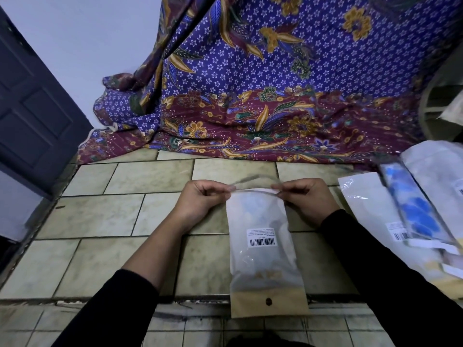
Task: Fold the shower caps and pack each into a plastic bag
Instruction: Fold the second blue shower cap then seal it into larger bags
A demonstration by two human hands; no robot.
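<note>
1. Pinching the bag [265,266] top, left hand [203,199] and right hand [305,200] each at a corner; it lies on the floor [100,216], cap [251,212] dimly inside.
2. Uneven pull could seal it crooked.
3. Cap bunching up might jam the closure.

A frosted plastic bag [263,249] lies on the tiled floor [100,214]. The left hand [200,199] and right hand [308,199] pinch its far corners. Right of the bag lie more packed bags [423,206]; beyond it hangs patterned cloth [275,83].

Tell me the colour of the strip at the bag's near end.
Tan strip on the bag, clearest in the head view.
</note>
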